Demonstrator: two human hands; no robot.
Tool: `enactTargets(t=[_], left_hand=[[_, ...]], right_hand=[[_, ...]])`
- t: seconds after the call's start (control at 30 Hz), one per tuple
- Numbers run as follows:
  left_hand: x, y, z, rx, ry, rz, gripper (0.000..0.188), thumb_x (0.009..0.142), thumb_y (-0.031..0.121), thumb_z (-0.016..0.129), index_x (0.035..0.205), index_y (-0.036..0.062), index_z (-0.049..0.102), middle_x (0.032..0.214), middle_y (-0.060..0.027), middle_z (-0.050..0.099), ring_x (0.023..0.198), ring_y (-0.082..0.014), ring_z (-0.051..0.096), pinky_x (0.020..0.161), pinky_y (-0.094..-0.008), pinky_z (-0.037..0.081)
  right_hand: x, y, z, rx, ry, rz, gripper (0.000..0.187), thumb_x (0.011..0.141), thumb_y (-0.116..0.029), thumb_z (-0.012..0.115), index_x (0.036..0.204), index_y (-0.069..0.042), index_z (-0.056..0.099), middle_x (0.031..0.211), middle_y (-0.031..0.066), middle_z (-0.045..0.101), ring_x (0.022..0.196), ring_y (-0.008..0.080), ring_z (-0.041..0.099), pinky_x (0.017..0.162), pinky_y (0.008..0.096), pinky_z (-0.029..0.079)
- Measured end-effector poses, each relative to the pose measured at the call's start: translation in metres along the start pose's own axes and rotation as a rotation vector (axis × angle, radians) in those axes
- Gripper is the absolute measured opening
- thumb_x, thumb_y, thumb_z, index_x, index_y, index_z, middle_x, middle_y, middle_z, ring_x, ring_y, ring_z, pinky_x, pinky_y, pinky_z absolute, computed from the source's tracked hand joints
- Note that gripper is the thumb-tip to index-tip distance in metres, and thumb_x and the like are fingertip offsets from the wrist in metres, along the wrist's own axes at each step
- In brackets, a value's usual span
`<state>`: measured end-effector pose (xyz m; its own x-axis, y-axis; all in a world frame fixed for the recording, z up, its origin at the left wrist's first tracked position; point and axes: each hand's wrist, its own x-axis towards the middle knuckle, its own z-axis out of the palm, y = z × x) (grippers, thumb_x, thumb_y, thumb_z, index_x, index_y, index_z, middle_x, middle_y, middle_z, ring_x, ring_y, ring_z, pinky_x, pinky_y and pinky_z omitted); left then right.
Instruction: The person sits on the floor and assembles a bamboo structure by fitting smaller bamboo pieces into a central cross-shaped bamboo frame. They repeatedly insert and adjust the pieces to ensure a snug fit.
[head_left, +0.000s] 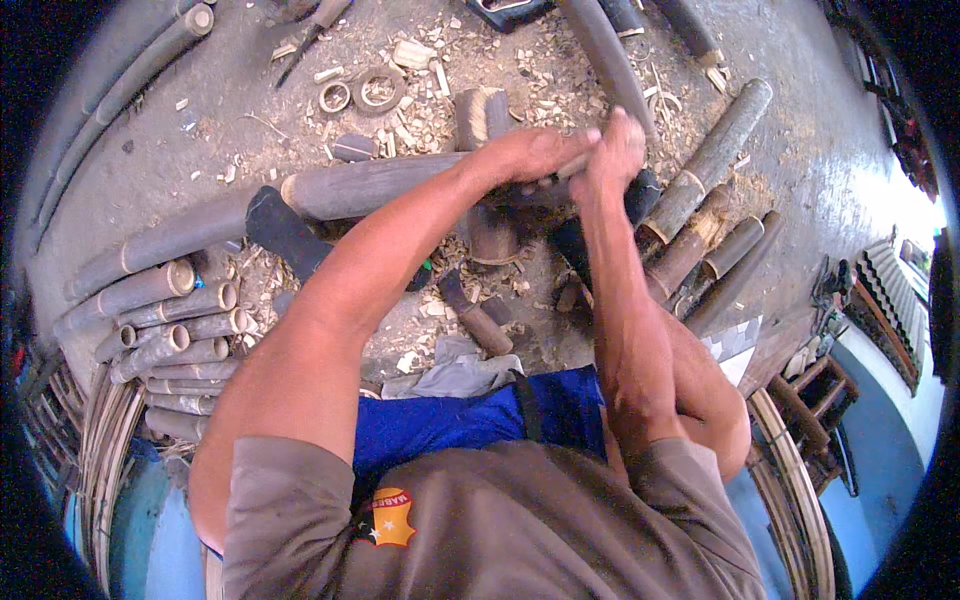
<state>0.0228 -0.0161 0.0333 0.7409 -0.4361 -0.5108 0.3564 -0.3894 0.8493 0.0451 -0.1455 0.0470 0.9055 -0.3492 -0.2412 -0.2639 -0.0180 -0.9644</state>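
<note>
I log a grey-brown bamboo pole [370, 188], straw-yellow chips [430, 125], royal-blue shorts [460, 425], and a taupe shirt [520, 520] with a yellow-orange badge [391, 515], red-edged, white-starred. I read the floor [230, 70] as grey.

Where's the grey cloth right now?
In the head view, just below and left of centre: the grey cloth lies just beyond the blue shorts, a short brown cylinder by its far edge.

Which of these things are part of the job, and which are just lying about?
At the job:
- left hand, right hand
- bamboo pole beneath them; what they grip is unclear

Apparently lying about:
- stacked bamboo tubes
- grey cloth
- pale chips
</note>
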Motion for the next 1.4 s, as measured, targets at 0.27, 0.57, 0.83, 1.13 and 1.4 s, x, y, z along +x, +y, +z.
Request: enactTargets(t=[0.27, 0.57, 0.83, 1.13, 1.4], left_hand=[[-0.041, -0.023, -0.045, 0.001, 0.432, -0.013, 0.095, 0.097, 0.079, 0.029, 0.108, -0.0057, 0.070, 0.097, -0.0291, 0.069, 0.094, -0.0395, 0.066, 0.092, -0.0481, 0.049], [-0.106, -0.016, 0.043, -0.736, 1.435, -0.032, 0.069, 0.108, 0.056, 0.035, 0.117, -0.0081, 0.059, 0.104, -0.0102, 0.063, 0.091, -0.0218, 0.057, 0.084, -0.0404, 0.046], [-0.116, -0.025, -0.080, -0.825, 1.172, -0.087, 0.053, 0.096, 0.052, 0.063, 0.110, 0.0002, 0.066, 0.089, -0.0082, 0.069, 0.078, -0.0193, 0.064, 0.075, -0.0350, 0.052], [-0.145, -0.112, -0.147, 0.516, 0.986, -0.481, 0.058, 0.084, 0.043, 0.075, 0.124, 0.0029, 0.063, 0.112, -0.0253, 0.070, 0.105, -0.0429, 0.066, 0.092, -0.0531, 0.050], [-0.171, -0.114, -0.112, 0.743, 0.793, -0.083, 0.072, 0.078, 0.058, 0.077, 0.122, 0.0029, 0.064, 0.117, -0.0252, 0.066, 0.112, -0.0418, 0.062, 0.098, -0.0495, 0.049]], right_hand=[[0.024, 0.012, 0.086, 0.472, -0.510, 0.300, 0.039, 0.089, -0.037, 0.077, 0.106, -0.009, 0.056, 0.080, 0.0059, 0.056, 0.062, 0.0168, 0.057, 0.054, 0.0356, 0.053], [-0.069, -0.012, 0.184, -0.450, -1.589, 0.193, 0.054, 0.087, -0.053, 0.074, 0.109, -0.005, 0.066, 0.087, 0.0051, 0.068, 0.073, 0.0146, 0.063, 0.060, 0.0325, 0.051], [0.041, -0.050, 0.134, -0.447, -0.805, -0.353, 0.062, 0.092, -0.051, 0.067, 0.124, 0.002, 0.067, 0.112, 0.0154, 0.072, 0.099, 0.0225, 0.067, 0.087, 0.0375, 0.054], [0.164, 0.019, 0.005, -1.337, -0.326, -0.447, 0.074, 0.078, -0.049, 0.076, 0.129, -0.001, 0.053, 0.105, 0.0296, 0.069, 0.099, 0.0473, 0.068, 0.087, 0.0570, 0.053], [0.121, -0.084, -0.023, -1.238, -0.557, -0.251, 0.076, 0.071, -0.054, 0.078, 0.116, 0.006, 0.064, 0.106, 0.0298, 0.071, 0.101, 0.0406, 0.071, 0.088, 0.0479, 0.055]])
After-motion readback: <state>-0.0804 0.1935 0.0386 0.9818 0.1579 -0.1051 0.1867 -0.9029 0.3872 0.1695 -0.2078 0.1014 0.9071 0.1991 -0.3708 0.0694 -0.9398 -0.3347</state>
